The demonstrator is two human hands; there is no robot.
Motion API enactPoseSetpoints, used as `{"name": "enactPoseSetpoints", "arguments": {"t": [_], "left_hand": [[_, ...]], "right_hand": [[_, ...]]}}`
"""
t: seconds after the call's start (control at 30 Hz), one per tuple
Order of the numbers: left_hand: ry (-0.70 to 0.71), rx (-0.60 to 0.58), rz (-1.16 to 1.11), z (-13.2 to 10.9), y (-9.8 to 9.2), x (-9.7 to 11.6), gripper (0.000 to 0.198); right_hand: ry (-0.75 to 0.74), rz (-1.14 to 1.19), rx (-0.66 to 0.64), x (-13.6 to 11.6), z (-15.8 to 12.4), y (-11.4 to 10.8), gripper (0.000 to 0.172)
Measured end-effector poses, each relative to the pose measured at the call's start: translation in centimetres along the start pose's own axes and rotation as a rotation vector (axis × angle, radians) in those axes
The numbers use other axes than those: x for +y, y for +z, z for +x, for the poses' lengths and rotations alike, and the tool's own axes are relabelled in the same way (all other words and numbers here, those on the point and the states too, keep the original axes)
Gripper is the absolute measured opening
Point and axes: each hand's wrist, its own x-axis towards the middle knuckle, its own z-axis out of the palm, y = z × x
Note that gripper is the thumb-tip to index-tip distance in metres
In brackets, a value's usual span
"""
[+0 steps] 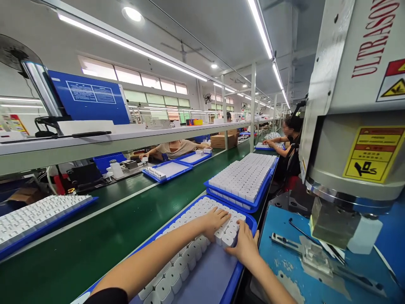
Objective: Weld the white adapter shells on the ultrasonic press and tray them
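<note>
My left hand (217, 223) lies over rows of small white plastic cases (191, 253), its fingers stretched flat across their tops. At the right end of those rows my right hand (246, 245) wraps its thumb and fingers round the outer side of a block of the cases (228, 237). The cases between my hands sit close together, rounded faces up, each with a small dark mark. All of them stand in a blue tray (233, 283), whose near right part shows a bare pale bottom. My left fingertips and the right thumb touch the cases.
Beyond my tray, stacked blue trays (257, 207) hold more white cases. The green conveyor belt (126, 228) runs alongside. An ultrasonic machine (354, 169) overhangs a blue work plate (278, 223) on the right. Another filled tray (38, 223) lies left; co-workers (177, 147) sit further off.
</note>
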Motion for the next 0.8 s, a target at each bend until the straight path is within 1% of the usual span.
{"name": "enactPoseSetpoints", "arguments": {"t": [0.17,0.33,0.47,0.63,0.7,0.8], "left_hand": [[0.049,0.048,0.068,0.5,-0.7,-0.1,0.107],[0.068,0.013,0.070,1.2,-0.7,-0.5,0.108],[0.036,-0.024,0.065,1.6,-0.6,-0.7,0.114],[0.045,-0.018,0.051,1.3,-0.6,-0.5,0.112],[0.047,-0.016,0.051,1.2,-0.5,-0.5,0.112],[0.046,-0.023,0.042,1.1,-0.3,-0.6,0.114]], "right_hand": [[-0.012,0.015,-0.002,0.0,0.0,-0.2,0.083],[-0.023,0.034,-0.025,0.4,0.1,-0.4,0.087],[-0.023,0.027,-0.067,0.6,0.5,-0.6,0.100],[0.019,-0.004,-0.158,0.5,0.7,-0.8,0.117],[0.029,-0.019,-0.190,0.3,0.6,-1.0,0.120],[0.032,-0.054,-0.224,-0.1,0.5,-1.4,0.120]]}}
